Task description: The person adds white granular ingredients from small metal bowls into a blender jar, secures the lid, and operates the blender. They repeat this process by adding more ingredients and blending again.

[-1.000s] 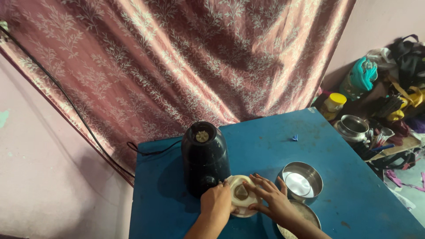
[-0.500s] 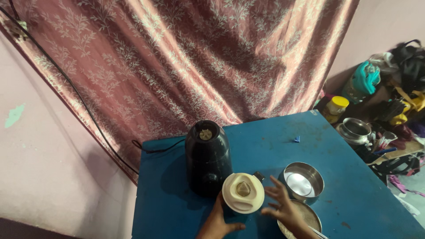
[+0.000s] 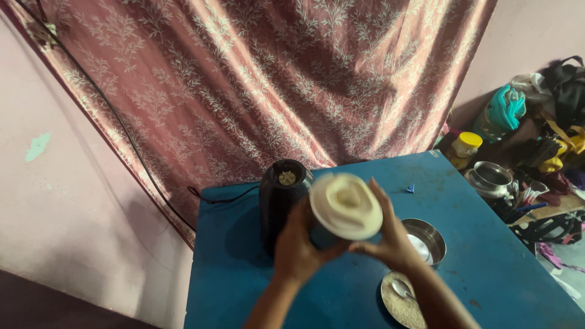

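Both hands, left (image 3: 298,250) and right (image 3: 393,244), fingers closed around cream-based jar (image 3: 345,206), blurred, probably inverted. Held above blue bench (image 3: 244,286), just beside black mixer base (image 3: 281,201). Steel bowl (image 3: 429,240) nearby.

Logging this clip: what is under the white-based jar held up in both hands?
Below the white-based jar lie the blue table, part of a steel bowl and a steel plate. The jar and both hands hide the table directly beneath.
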